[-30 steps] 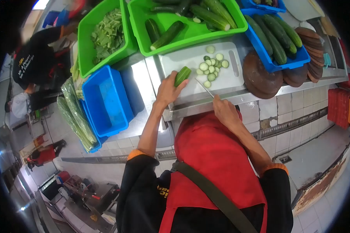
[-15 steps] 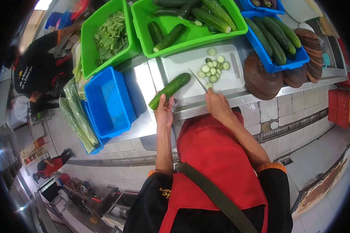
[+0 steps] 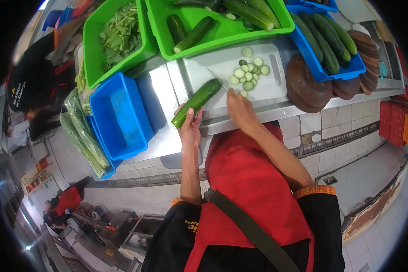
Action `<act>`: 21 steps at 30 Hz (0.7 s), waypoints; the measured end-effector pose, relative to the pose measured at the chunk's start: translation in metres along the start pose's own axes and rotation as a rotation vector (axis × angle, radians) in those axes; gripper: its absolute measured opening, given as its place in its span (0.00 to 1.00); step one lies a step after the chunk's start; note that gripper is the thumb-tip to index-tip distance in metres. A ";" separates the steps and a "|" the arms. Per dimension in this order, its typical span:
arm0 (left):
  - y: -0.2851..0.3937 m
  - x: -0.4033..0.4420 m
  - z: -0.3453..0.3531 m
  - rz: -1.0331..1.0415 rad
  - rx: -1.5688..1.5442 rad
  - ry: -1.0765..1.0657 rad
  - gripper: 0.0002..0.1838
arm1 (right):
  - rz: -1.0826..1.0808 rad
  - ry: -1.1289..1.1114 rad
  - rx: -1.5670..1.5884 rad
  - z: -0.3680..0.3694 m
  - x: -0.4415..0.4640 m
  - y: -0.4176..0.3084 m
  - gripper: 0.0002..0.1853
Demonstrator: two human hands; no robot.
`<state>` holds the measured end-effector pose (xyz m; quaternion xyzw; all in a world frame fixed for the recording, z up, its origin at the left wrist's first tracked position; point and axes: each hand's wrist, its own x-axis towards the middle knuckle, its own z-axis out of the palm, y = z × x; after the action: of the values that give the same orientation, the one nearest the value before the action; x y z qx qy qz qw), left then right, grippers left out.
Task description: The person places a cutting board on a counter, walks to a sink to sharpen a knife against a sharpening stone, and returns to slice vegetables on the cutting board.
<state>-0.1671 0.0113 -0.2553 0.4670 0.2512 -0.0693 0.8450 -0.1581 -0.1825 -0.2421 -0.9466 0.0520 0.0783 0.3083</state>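
My left hand (image 3: pixel 189 125) is closed round the lower end of a dark green cucumber (image 3: pixel 198 100), which tilts up to the right above the near left part of a white cutting board (image 3: pixel 204 68). In my right hand (image 3: pixel 241 109) is the handle of a knife (image 3: pixel 220 82). Its thin blade points up and left, by the cucumber's upper end; whether it touches the skin I cannot tell. Several pale cucumber end slices (image 3: pixel 249 75) lie on the board to the right of the blade.
Behind the board stands a green tub (image 3: pixel 222 44) with cucumbers; a second green tub (image 3: pixel 90 68) holds chopped leaves. A blue bin (image 3: pixel 122 118) is at the left, another blue bin (image 3: pixel 322 78) with cucumbers at the right. Brown round lids (image 3: pixel 307 88) stand beside it. Co-workers are at left.
My right hand has moved left with the knife, bringing the blade up to the cucumber's upper end. My left hand keeps its hold. The camera view has shifted slightly.
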 end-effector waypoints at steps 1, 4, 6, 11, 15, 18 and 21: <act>0.001 0.000 0.001 0.012 0.008 -0.009 0.26 | -0.006 0.006 0.022 0.004 0.007 0.000 0.05; -0.004 0.003 0.006 0.038 -0.047 0.066 0.24 | -0.018 -0.016 0.066 0.007 0.006 0.007 0.05; -0.006 0.006 0.006 0.034 -0.053 0.082 0.23 | -0.005 -0.050 0.038 0.001 -0.017 0.013 0.06; -0.008 0.008 0.011 0.030 -0.090 0.117 0.20 | 0.013 -0.105 0.007 -0.010 -0.074 0.038 0.08; 0.010 0.007 0.021 0.005 -0.139 0.081 0.21 | 0.016 -0.082 0.130 -0.019 -0.087 0.059 0.10; 0.040 0.016 0.039 0.154 -0.002 -0.051 0.22 | 0.010 -0.015 0.250 -0.042 -0.081 0.060 0.15; 0.091 0.030 0.093 0.372 0.102 -0.127 0.25 | 0.011 0.111 0.345 -0.048 -0.081 0.063 0.20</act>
<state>-0.0759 -0.0113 -0.1610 0.5421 0.1028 0.0461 0.8327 -0.2413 -0.2576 -0.2258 -0.8823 0.0870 0.0177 0.4622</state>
